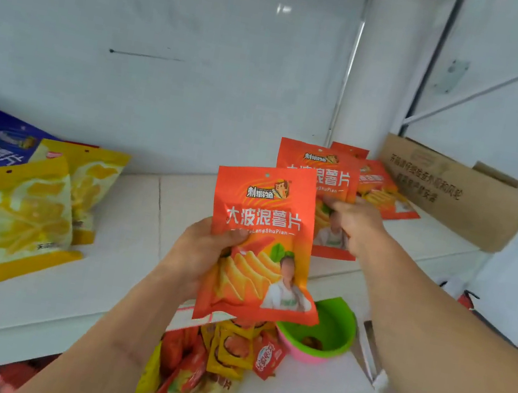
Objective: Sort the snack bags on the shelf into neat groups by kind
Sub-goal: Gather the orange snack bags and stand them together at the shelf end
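My left hand [203, 255] grips an orange chip bag [262, 248] upright in front of the white shelf [132, 209], thumb across its front. Further back, my right hand [354, 222] holds a second orange bag [316, 175] of the same kind, standing at the shelf's right side. More orange bags [379, 185] lie flat behind it, near the wall. At the left of the shelf lie yellow bags [11, 216], a second yellow bag [93, 175] and a blue bag [2, 143].
A brown cardboard piece [457, 191] leans at the shelf's right end. On the lower shelf sit a green and pink bowl [329, 338] and a heap of small red and yellow snack packets [223, 358]. White wall panels back the shelf.
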`<state>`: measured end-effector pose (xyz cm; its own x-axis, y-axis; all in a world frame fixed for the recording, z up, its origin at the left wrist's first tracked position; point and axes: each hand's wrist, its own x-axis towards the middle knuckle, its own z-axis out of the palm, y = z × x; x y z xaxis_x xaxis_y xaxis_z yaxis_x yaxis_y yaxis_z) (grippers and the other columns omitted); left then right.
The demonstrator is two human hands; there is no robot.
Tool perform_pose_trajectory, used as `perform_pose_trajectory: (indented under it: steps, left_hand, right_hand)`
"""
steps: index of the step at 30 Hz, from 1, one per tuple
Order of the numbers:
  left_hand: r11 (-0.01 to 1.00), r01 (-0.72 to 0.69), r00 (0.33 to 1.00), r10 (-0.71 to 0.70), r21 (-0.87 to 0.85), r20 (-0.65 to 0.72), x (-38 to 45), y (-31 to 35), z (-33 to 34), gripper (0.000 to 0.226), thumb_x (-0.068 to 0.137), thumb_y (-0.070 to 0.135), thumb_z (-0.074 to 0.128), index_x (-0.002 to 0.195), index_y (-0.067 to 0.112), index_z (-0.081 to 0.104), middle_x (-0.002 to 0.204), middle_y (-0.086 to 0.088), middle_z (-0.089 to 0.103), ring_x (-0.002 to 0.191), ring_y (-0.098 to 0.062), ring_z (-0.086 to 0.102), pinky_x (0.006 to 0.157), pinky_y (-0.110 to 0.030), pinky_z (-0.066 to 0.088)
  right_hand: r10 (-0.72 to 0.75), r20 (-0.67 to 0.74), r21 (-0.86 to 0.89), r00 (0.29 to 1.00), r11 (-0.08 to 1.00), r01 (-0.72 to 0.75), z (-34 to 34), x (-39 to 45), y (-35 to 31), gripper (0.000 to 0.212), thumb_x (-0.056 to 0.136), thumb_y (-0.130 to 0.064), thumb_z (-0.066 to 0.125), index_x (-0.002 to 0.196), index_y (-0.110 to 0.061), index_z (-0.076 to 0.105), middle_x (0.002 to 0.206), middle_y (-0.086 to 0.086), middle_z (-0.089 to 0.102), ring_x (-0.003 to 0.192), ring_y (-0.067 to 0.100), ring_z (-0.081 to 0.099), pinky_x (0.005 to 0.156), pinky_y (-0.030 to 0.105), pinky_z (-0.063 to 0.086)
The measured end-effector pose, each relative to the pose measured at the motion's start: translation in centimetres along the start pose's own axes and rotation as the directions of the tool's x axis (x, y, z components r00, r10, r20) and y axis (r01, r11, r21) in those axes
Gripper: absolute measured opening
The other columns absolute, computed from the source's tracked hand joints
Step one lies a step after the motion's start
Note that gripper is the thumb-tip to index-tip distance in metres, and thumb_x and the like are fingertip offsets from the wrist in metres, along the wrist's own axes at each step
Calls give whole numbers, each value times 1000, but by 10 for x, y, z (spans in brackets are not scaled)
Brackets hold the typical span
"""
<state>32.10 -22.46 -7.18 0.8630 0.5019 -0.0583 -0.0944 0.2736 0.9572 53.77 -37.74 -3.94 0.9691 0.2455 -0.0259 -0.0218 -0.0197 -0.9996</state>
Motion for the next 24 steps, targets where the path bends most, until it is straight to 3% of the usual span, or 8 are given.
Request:
perform_pose_trajectory:
  steps: [3,8,13,18,24]
  left_hand:
    - [1000,8,999,-8,11,39,36,-8,37,27,90,7,72,116,4,71,108,-18,77,97,-37,75,88,-50,61]
    - [999,34,994,-36,22,101,90,-20,96,29,89,8,72,118,4,71,109,-18,77,101,-38,74,91,-52,59]
    - [998,47,994,-51,48,101,134,-38,155,28,90,8,72,118,5,71,109,-18,77,101,-39,74,92,-53,59]
    - [998,30,999,-33,62,39,170,-62,220,26,91,7,71,117,5,71,109,-18,77,99,-37,75,90,-50,60]
    - [997,50,992,-43,55,-120,196,-91,291,28,91,7,71,118,4,71,109,-19,77,101,-40,73,94,-55,57]
  right_hand:
    - [-6,-41,-78,999,997,3,-39,36,2,18,78,-14,81,66,-13,67,45,0,61,57,27,59,83,64,56]
    - [-2,-95,-62,995,998,-4,-99,93,1,14,77,-17,84,86,-12,75,83,10,78,84,35,76,86,55,59]
    - [47,-99,-84,994,995,-55,-146,148,-1,14,80,-16,83,88,-9,75,83,11,78,81,32,77,84,51,61]
    - [53,-12,-62,999,997,-53,-190,215,3,13,79,-12,83,88,-8,75,85,13,78,82,34,76,85,52,60]
    - [99,210,-112,973,991,-77,-220,274,-1,12,82,-17,81,87,-9,74,84,15,77,78,35,74,80,51,61]
